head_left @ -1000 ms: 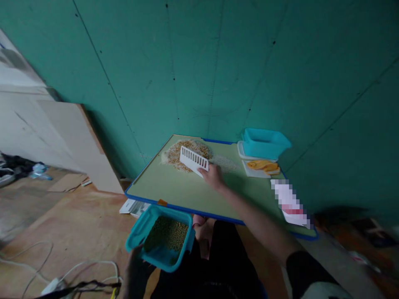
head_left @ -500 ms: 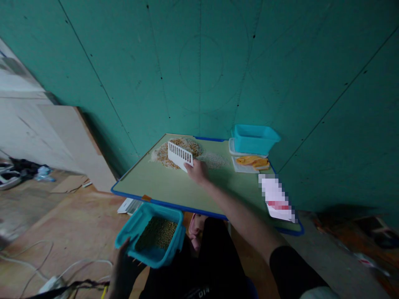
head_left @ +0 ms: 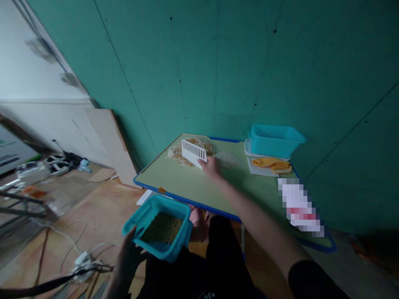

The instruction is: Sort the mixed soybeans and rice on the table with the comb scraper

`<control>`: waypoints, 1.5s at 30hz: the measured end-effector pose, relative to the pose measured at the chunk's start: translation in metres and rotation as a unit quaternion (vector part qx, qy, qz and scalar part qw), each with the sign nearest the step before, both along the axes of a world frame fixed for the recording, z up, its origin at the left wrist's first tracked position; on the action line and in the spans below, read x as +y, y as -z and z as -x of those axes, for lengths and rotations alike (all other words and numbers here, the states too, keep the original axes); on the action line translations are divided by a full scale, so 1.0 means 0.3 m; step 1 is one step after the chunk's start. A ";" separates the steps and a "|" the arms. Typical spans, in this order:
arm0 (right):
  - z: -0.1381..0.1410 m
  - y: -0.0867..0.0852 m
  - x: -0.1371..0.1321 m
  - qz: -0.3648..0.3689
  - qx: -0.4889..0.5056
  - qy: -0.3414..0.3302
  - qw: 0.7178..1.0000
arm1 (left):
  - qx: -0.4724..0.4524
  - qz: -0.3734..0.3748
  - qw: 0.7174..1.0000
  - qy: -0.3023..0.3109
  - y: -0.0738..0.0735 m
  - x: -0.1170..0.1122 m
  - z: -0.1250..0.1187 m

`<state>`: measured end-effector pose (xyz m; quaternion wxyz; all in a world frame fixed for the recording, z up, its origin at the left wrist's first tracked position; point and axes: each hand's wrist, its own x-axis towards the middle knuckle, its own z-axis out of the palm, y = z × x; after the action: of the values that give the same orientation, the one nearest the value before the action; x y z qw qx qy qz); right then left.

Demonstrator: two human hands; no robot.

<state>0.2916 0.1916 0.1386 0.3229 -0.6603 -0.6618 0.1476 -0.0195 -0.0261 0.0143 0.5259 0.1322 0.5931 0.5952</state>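
Right hand [head_left: 213, 167] grips the white slotted scraper [head_left: 193, 156] at the bean pile [head_left: 209, 146] on the table [head_left: 177, 180], left hand [head_left: 129, 251] clasping the blue bin [head_left: 180, 240] of beans [head_left: 164, 229] just off the near edge

Dim overall, brightest at far left on the smooth white wall [head_left: 40, 83], darkening rightward across the flat green panel wall [head_left: 224, 66]. Shadow covers the left contents of the open teal plastic bin [head_left: 146, 212]. Coarse pixelation masks the flat white-and-red item [head_left: 299, 205]; left-edge clutter is blurred.
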 end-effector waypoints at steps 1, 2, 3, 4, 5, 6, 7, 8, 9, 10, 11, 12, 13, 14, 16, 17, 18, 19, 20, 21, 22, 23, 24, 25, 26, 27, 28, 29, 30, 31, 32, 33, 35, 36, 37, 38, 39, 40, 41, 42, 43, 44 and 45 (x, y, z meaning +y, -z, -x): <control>-0.001 0.002 0.003 -0.008 -0.002 0.000 1.000 | 0.013 -0.019 1.000 0.007 -0.009 0.003 -0.003; -0.002 0.004 0.006 -0.015 -0.006 -0.002 1.000 | 0.015 -0.022 1.000 0.015 -0.018 0.008 -0.006; -0.004 0.006 0.007 -0.021 -0.009 -0.001 1.000 | 0.012 -0.006 1.000 0.022 -0.029 0.014 -0.011; -0.006 0.007 0.009 -0.027 -0.010 -0.002 1.000 | 0.011 0.034 0.999 0.026 -0.041 0.019 -0.017; -0.007 0.009 0.010 -0.033 -0.012 -0.002 0.999 | 0.012 0.049 0.999 0.018 -0.054 0.025 -0.025; -0.009 0.010 0.010 -0.037 -0.012 0.000 0.999 | 0.012 0.041 0.999 0.013 -0.068 0.029 -0.035; -0.010 0.011 0.012 -0.041 -0.013 0.002 0.999 | 0.016 0.032 0.999 0.015 -0.083 0.032 -0.046; -0.010 0.013 0.013 -0.043 -0.013 0.005 0.999 | 0.019 0.027 0.999 0.014 -0.097 0.034 -0.059; -0.010 0.015 0.015 -0.045 -0.011 0.006 0.999 | 0.017 0.056 0.998 0.021 -0.111 0.035 -0.071; -0.010 0.018 0.018 -0.047 -0.006 0.006 0.999 | 0.013 0.065 0.997 0.029 -0.123 0.035 -0.083; -0.009 0.022 0.022 -0.051 0.001 0.007 0.999 | 0.013 0.044 0.998 0.038 -0.133 0.035 -0.094; -0.008 0.026 0.027 -0.057 0.010 0.005 0.998 | 0.013 0.030 0.999 0.040 -0.142 0.036 -0.103; -0.007 0.030 0.033 -0.063 0.020 0.004 0.998 | 0.017 0.018 0.999 0.040 -0.148 0.038 -0.110; -0.006 0.035 0.039 -0.069 0.031 0.003 0.997 | 0.024 0.008 0.999 0.040 -0.153 0.040 -0.116; -0.005 0.044 0.054 -0.079 0.049 0.003 0.996 | 0.038 0.005 0.998 0.044 -0.160 0.049 -0.121; -0.003 0.048 0.062 -0.081 0.056 0.003 0.995 | 0.041 0.005 0.998 0.048 -0.162 0.055 -0.122; -0.002 0.052 0.071 -0.082 0.062 0.005 0.995 | 0.040 0.007 0.998 0.053 -0.163 0.061 -0.122; -0.001 0.055 0.080 -0.082 0.068 0.006 0.994 | 0.036 0.010 0.998 0.057 -0.163 0.067 -0.121; 0.001 0.057 0.090 -0.081 0.076 0.007 0.994 | 0.030 0.014 0.998 0.059 -0.161 0.072 -0.119; 0.003 0.058 0.099 -0.080 0.086 0.009 0.993 | 0.024 0.018 0.998 0.058 -0.157 0.077 -0.117; 0.006 0.058 0.109 -0.080 0.101 0.011 0.992 | 0.018 0.021 0.998 0.056 -0.152 0.080 -0.114; 0.010 0.057 0.118 -0.078 0.121 0.014 0.990 | 0.013 0.024 0.998 0.054 -0.144 0.084 -0.110; 0.015 0.055 0.128 -0.076 0.142 0.017 0.987 | 0.006 0.024 0.998 0.051 -0.135 0.086 -0.106; 0.020 0.053 0.137 -0.073 0.161 0.020 0.984 | -0.001 0.025 0.999 0.048 -0.125 0.088 -0.101; 0.026 0.049 0.145 -0.070 0.175 0.022 0.982 | -0.010 0.025 0.999 0.046 -0.115 0.090 -0.097; 0.033 0.045 0.152 -0.068 0.186 0.022 0.980 | -0.018 0.022 0.999 0.045 -0.106 0.091 -0.092; 0.041 0.042 0.159 -0.066 0.194 0.020 0.978 | -0.025 0.018 0.998 0.049 -0.097 0.092 -0.088; 0.048 0.039 0.164 -0.066 0.201 0.017 0.977 | -0.029 0.012 0.998 0.053 -0.091 0.093 -0.084; 0.054 0.036 0.168 -0.068 0.208 0.013 0.976 | -0.031 0.005 0.998 0.058 -0.087 0.093 -0.080; 0.060 0.035 0.172 -0.071 0.218 0.010 0.973 | -0.029 -0.003 0.998 0.061 -0.086 0.095 -0.077; 0.065 0.036 0.175 -0.077 0.227 0.009 0.971 | -0.025 -0.012 0.998 0.063 -0.086 0.096 -0.072; 0.069 0.038 0.178 -0.085 0.233 0.007 0.969 | -0.020 -0.018 0.997 0.066 -0.087 0.097 -0.067; 0.073 0.045 0.183 -0.103 0.241 0.003 0.965 | -0.010 -0.019 0.997 0.069 -0.091 0.099 -0.052; 0.073 0.050 0.185 -0.110 0.243 0.000 0.964 | -0.008 -0.012 0.997 0.072 -0.093 0.099 -0.043; 0.073 0.054 0.188 -0.115 0.244 -0.004 0.963 | -0.006 -0.007 0.997 0.074 -0.094 0.097 -0.034; 0.072 0.059 0.191 -0.117 0.243 -0.007 0.963 | -0.007 -0.012 0.997 0.078 -0.095 0.095 -0.024; 0.071 0.062 0.194 -0.120 0.241 -0.008 0.963 | -0.007 -0.022 0.996 0.083 -0.095 0.091 -0.016; 0.069 0.065 0.197 -0.122 0.239 -0.009 0.963 | -0.006 -0.032 0.996 0.085 -0.096 0.087 -0.009; 0.067 0.067 0.199 -0.125 0.236 -0.010 0.964 | -0.005 -0.040 0.995 0.086 -0.097 0.082 -0.003; 0.064 0.068 0.200 -0.128 0.232 -0.012 0.964 | -0.003 -0.034 0.996 0.080 -0.098 0.078 0.000; 0.061 0.069 0.200 -0.130 0.229 -0.017 0.965 | 0.001 -0.026 0.997 0.072 -0.100 0.073 0.002; 0.058 0.068 0.200 -0.131 0.225 -0.023 0.965 | 0.006 -0.017 0.998 0.062 -0.101 0.069 0.003; 0.054 0.068 0.198 -0.133 0.220 -0.030 0.966 | 0.009 -0.015 0.998 0.056 -0.103 0.065 0.003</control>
<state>0.2755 0.2511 0.1182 0.5407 -0.5428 -0.6075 0.2098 -0.0206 -0.0066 0.0451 0.5511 0.1788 0.5807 0.5719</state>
